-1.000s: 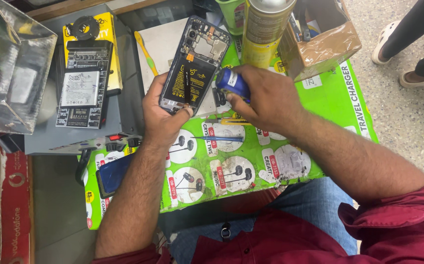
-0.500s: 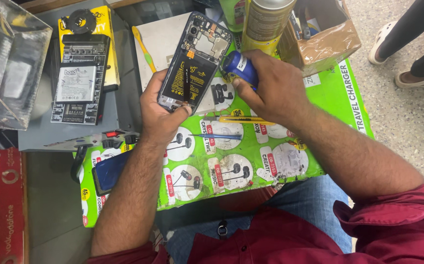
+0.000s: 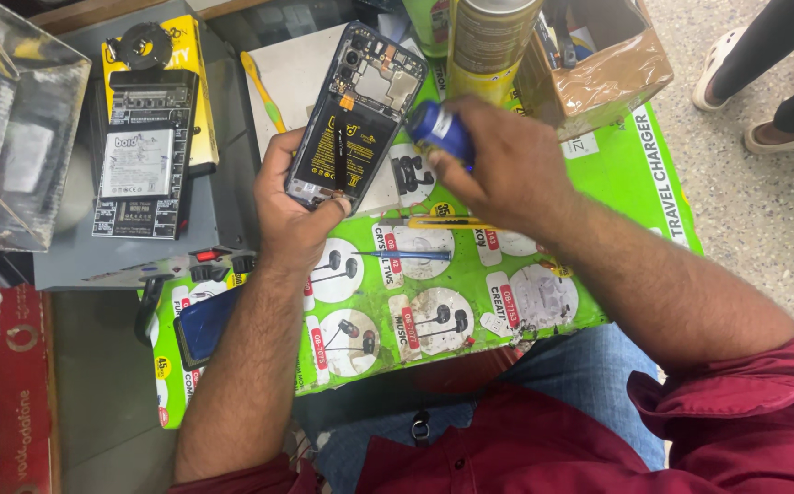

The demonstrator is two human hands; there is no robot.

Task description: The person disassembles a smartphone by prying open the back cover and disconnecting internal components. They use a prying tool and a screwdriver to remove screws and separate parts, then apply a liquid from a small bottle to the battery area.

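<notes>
Upper centre of frame: opened phone (image 3: 354,114), back cover off, battery and boards exposed, tilted top toward upper right. Held in left hand (image 3: 289,212), fingers wrapped round left edge and lower end, thumb on bottom right corner; lower end of phone hidden by that grip. Just right of phone: small blue bottle (image 3: 440,131), clasped in right hand (image 3: 507,165), fingers closed over most of it, only the blue end showing; tip hidden, contact with phone cannot be told. Spray can (image 3: 486,41) cut off at top edge. Green packaging sheet (image 3: 434,293) on desk beneath both hands. Compared with half a second ago: phone raised slightly, bottle nearer its right edge.
</notes>
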